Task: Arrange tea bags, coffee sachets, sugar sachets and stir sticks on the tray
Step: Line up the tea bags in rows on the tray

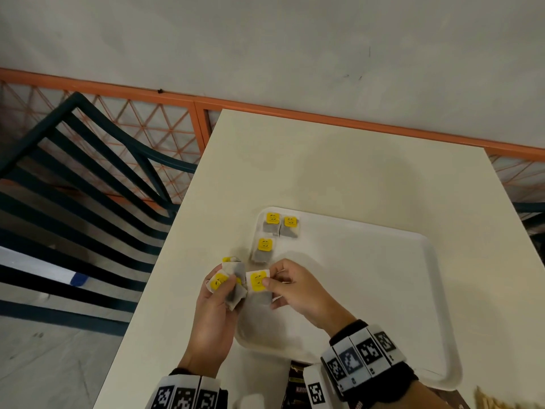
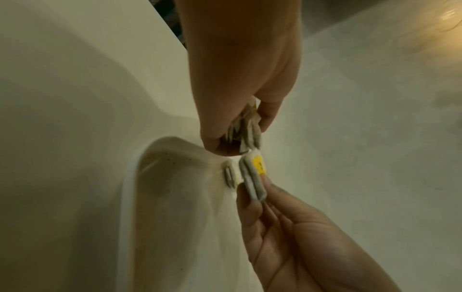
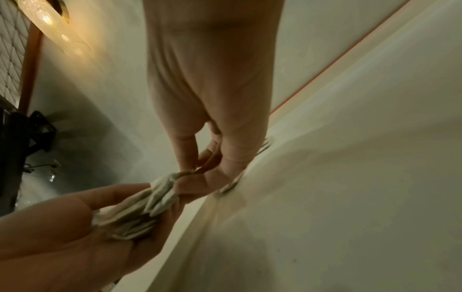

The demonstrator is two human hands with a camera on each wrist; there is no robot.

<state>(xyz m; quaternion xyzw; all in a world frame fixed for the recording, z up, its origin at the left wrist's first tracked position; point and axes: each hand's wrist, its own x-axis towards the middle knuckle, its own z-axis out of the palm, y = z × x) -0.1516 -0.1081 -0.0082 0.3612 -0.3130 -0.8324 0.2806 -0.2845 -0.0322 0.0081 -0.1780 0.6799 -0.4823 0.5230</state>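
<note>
Over the near-left corner of the white tray (image 1: 436, 290): left hand (image 1: 216, 317) clutching a bunch of tea bags (image 1: 231, 286); right hand (image 1: 298, 287) pinching one yellow-tagged tea bag (image 1: 259, 283) between thumb and fingers. On the tray's far-left corner, three placed tea bags (image 1: 275, 233).

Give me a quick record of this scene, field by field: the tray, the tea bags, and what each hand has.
tray: white, on the cream table
tea bags on tray: three, far-left corner
left hand: holds a bunch of tea bags
right hand: pinches a single tea bag
sachets, stir sticks: none on tray
</note>
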